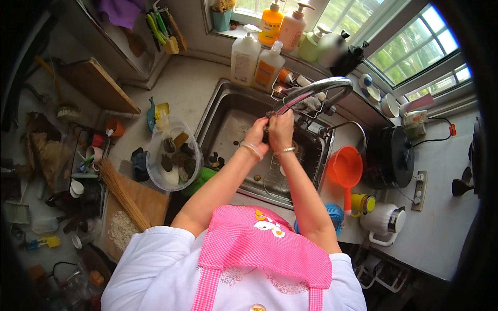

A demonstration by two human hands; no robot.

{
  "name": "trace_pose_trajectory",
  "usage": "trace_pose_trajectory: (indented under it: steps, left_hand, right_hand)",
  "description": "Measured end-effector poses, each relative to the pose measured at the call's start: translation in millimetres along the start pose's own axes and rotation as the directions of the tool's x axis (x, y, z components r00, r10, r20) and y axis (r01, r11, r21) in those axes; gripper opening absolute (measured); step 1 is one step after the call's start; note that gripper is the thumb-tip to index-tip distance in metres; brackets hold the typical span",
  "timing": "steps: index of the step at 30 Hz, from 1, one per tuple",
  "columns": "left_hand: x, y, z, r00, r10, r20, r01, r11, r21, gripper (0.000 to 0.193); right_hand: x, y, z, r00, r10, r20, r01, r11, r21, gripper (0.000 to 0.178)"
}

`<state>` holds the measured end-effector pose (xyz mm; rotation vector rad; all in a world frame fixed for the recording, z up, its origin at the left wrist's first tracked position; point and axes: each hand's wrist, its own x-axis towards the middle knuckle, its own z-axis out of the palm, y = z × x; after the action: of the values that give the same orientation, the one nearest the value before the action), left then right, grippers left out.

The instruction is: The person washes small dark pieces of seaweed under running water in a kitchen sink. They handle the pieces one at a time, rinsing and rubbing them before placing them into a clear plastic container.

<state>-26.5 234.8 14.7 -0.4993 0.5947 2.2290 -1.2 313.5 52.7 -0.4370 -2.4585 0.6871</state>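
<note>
Both hands are together over the metal sink (pixel 210 124), close under the curved chrome faucet (pixel 345 90). My left hand (pixel 256 136) has its fingers closed around a small dark lump, perhaps a stone (pixel 266 133), only a sliver of which shows. My right hand (pixel 281 128) grips the same lump from the other side, with a bracelet on each wrist. Several dark stone-like pieces (pixel 215 159) lie on the sink's left floor. To the sink's left, a clear plastic tub (pixel 154 165) holds more dark and brown pieces.
A wire rack (pixel 280 179) sits in the sink's right part. Pump bottles (pixel 245 59) stand at the back. On the right are an orange ladle (pixel 345 166), a black pot (pixel 397 155) and a white kettle (pixel 383 220). A cutting board (pixel 140 199) with a straw whisk (pixel 122 194) lies left.
</note>
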Motion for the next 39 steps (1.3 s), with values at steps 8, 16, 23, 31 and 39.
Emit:
trace_pose_trajectory:
  steps: [8, 16, 23, 31, 39]
  left_hand:
    - [-11.2, 0.0, 4.2, 0.992, -0.118, -0.038, 0.118, 0.993, 0.004, 0.020]
    - [21.8, 32.3, -30.4, 0.996, -0.007, 0.092, 0.001, 0.998, 0.065, 0.018]
    - [-10.2, 22.1, -10.9, 0.990, -0.101, 0.095, 0.105, 0.994, -0.037, 0.019]
    - [-10.3, 27.0, -16.2, 0.995, -0.102, 0.023, 0.104, 0.989, -0.105, 0.017]
    - [4.2, 10.9, -17.8, 1.000, 0.006, 0.011, -0.005, 0.998, -0.065, 0.011]
  right_hand:
    - [-7.5, 3.4, 7.2, 0.997, -0.005, 0.074, 0.001, 0.999, 0.052, 0.014]
    - [-25.9, -31.4, 7.7, 0.995, -0.097, 0.023, 0.091, 0.978, 0.188, 0.016]
    - [10.6, 22.3, 8.8, 0.857, 0.449, 0.252, -0.428, 0.349, 0.834, 0.011]
    - [-26.9, -13.8, -6.7, 0.998, 0.064, 0.010, -0.064, 0.942, 0.328, 0.013]
    - [-6.6, -9.8, 6.1, 0.998, -0.002, -0.058, 0.008, 0.995, 0.101, 0.013]
